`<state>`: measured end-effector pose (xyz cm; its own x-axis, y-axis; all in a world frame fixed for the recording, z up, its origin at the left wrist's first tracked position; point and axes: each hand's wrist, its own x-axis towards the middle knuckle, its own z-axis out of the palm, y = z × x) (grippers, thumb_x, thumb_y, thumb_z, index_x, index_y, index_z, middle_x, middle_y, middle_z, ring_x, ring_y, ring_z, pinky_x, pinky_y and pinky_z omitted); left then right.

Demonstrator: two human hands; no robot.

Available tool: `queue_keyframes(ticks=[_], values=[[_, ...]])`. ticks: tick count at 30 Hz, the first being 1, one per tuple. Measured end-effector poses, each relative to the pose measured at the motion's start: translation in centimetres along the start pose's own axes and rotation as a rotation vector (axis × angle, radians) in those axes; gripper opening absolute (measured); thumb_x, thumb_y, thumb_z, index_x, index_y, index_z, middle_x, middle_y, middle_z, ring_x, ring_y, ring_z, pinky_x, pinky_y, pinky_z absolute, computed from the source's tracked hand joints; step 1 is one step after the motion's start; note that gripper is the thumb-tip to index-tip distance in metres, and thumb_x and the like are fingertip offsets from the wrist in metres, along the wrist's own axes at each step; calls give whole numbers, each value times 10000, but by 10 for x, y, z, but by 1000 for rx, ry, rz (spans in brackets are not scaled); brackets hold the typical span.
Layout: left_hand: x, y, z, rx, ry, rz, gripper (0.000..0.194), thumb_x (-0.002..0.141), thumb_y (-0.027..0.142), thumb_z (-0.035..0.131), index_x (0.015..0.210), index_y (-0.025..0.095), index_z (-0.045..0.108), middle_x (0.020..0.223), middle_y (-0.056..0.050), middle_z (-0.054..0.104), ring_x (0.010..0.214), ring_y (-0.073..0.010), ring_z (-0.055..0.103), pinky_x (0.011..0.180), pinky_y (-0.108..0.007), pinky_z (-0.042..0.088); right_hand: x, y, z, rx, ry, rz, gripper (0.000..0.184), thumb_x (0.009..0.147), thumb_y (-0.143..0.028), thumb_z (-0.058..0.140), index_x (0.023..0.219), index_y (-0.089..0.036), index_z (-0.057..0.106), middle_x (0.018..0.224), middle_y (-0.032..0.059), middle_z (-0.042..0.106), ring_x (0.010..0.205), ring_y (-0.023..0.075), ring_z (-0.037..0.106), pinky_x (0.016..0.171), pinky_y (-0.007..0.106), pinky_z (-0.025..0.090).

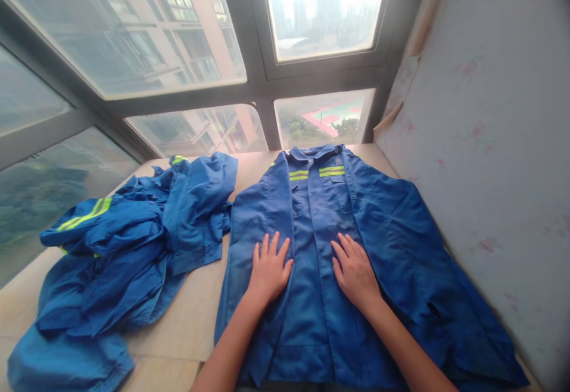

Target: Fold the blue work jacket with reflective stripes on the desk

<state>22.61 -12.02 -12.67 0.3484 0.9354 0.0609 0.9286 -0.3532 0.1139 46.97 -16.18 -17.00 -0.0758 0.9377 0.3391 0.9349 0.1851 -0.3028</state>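
A blue work shirt with yellow-green reflective strips on the chest lies spread out flat, front up, collar toward the windows. My left hand rests palm down on the shirt's left front panel, fingers stretched out and slightly apart. My right hand lies flat on the right front panel, just beside the button placket, fingers extended. Neither hand holds anything.
A crumpled heap of blue work garments with reflective strips lies to the left on the beige surface. Large windows run along the far edge. A pale flowered wall covering borders the right side, touching the shirt's sleeve.
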Motion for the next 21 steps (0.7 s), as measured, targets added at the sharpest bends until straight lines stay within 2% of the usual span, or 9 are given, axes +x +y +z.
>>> queue_keyframes(ticks=[3, 5, 7, 9, 12, 14, 17, 19, 21], values=[[21, -4, -10, -16, 3, 24, 390, 923, 264, 479, 1285, 245, 623, 1477, -132, 480, 1381, -338, 402, 1123, -574, 305, 1, 1, 0, 22, 11, 7, 438, 938, -238, 440, 1356, -174, 552, 1487, 130, 463, 1396, 302, 387, 1112, 494, 361], [50, -14, -20, -12, 52, 32, 388, 926, 212, 435, 1264, 223, 626, 1440, -134, 517, 1357, -303, 436, 1129, -535, 318, 1, 1, 0, 27, 12, 12, 444, 935, -239, 444, 1362, -176, 545, 1490, 129, 460, 1396, 305, 387, 1111, 498, 364], [89, -27, -26, 1, 108, 5, 431, 930, 203, 412, 1331, 184, 570, 1435, -146, 521, 1352, -295, 441, 1129, -508, 328, 1, 0, 0, 28, 7, 13, 445, 934, -237, 446, 1365, -181, 541, 1491, 126, 459, 1395, 307, 389, 1109, 501, 369], [129, -43, -25, 19, 152, -44, 475, 937, 236, 415, 1395, 150, 506, 1485, -166, 464, 1384, -314, 397, 1129, -505, 323, 1, 0, -2, 28, -1, 15, 447, 935, -231, 444, 1370, -185, 535, 1491, 123, 459, 1394, 307, 392, 1104, 503, 377], [173, -61, -9, 50, 152, -116, 531, 948, 357, 435, 1447, 180, 454, 1578, -157, 321, 1440, -373, 282, 1121, -571, 290, 2, -1, -4, 23, -12, 21, 454, 935, -220, 442, 1381, -188, 523, 1496, 120, 452, 1394, 307, 394, 1104, 504, 382], [186, -67, 5, 52, 93, -144, 536, 956, 410, 414, 1456, 218, 447, 1592, -138, 299, 1440, -387, 271, 1114, -616, 261, 2, -2, -5, 19, -21, 24, 458, 936, -222, 448, 1388, -188, 514, 1504, 117, 443, 1399, 306, 386, 1111, 502, 377], [195, -68, 17, 57, 47, -176, 523, 953, 395, 404, 1439, 215, 469, 1557, -152, 363, 1401, -388, 337, 1097, -640, 263, 2, -2, -6, 25, -28, 32, 467, 937, -228, 457, 1401, -202, 501, 1513, 107, 433, 1409, 304, 373, 1121, 504, 370], [203, -66, 16, 68, 76, -172, 478, 926, 327, 439, 1364, 169, 547, 1489, -183, 449, 1364, -383, 386, 1090, -622, 284, 2, -2, -6, 40, -32, 39, 478, 936, -232, 459, 1413, -220, 487, 1520, 98, 424, 1412, 305, 371, 1121, 512, 370], [219, -65, 10, 55, 131, -144, 416, 895, 225, 445, 1263, 128, 614, 1396, -193, 538, 1322, -344, 438, 1099, -555, 311, 1, -2, -7, 50, -41, 42, 493, 934, -231, 461, 1427, -230, 471, 1529, 94, 411, 1413, 310, 369, 1119, 519, 373]])
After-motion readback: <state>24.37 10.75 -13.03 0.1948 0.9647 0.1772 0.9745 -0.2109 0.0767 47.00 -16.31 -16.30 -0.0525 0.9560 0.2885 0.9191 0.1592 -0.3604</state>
